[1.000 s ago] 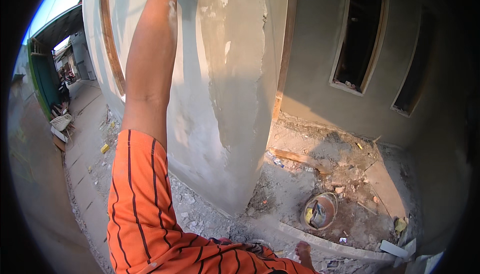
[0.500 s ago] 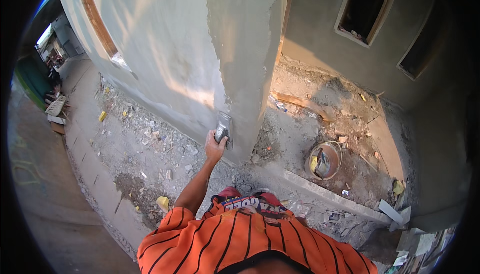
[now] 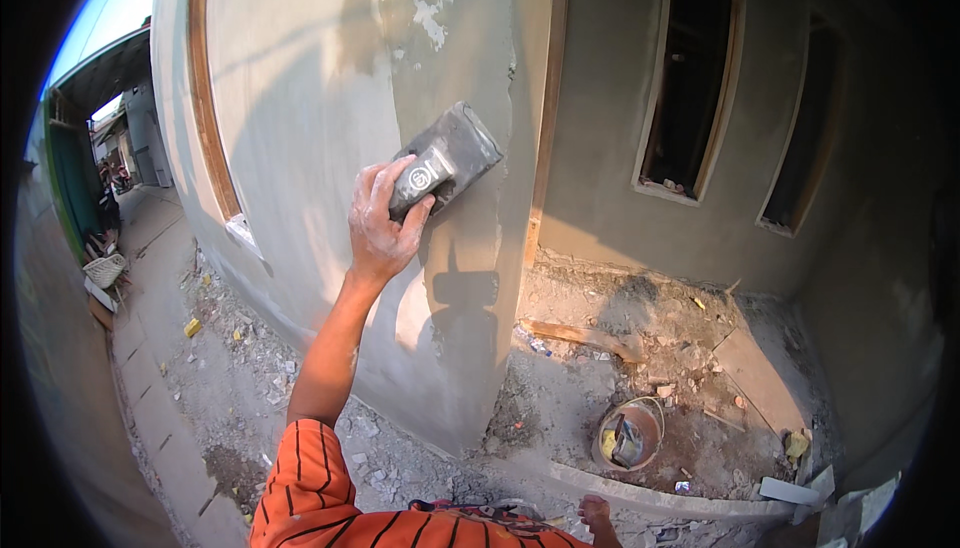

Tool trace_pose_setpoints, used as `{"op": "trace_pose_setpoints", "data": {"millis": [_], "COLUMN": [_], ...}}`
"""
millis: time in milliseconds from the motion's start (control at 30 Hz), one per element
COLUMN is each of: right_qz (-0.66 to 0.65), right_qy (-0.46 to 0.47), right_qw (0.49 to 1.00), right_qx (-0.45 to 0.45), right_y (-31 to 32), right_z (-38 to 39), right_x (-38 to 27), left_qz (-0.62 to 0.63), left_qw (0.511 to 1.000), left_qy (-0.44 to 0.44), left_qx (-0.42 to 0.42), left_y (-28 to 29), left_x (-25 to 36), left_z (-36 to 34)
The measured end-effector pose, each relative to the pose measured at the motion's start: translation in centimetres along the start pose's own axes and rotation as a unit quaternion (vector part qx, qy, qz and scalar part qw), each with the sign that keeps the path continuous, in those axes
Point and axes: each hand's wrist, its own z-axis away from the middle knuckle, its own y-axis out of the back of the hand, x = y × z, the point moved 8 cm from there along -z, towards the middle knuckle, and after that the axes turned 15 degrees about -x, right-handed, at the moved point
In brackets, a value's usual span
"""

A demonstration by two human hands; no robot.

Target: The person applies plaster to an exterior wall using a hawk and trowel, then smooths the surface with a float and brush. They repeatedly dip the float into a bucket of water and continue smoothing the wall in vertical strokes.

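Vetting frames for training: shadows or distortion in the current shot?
Head: plastered wall bows at its base, fisheye; head: hard shadow on it below the black tool; head: window openings mostly too dark to read; head: black vignette at corners.

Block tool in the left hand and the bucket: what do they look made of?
Block tool: its dull, dark, squared body suggests plastic or rubber, dust-smeared. Bucket: probably matte plastic, from its thin, dusty rim; metal isn't ruled out.
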Motion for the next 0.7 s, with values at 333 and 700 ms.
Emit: {"op": "trace_pose_setpoints", "data": {"millis": [333,700], "right_qz": [0.269,0.030], "right_qy": [-0.158,0.003], "right_qw": [0.950,0.994], "right_qx": [0.000,0.104], "right_y": [-6.1,-4.5], "right_z": [2.4,0.0], "right_x": [-1.2,-2.4], "left_qz": [-0.073,-0.019], "left_qw": [0.990,0.994], "left_qy": [-0.072,-0.070], "left_qx": [0.095,0.078], "left_y": [2.2,12.2], "left_x": [-1.5,-0.6], "left_z": [-12.4,-37.2]}}
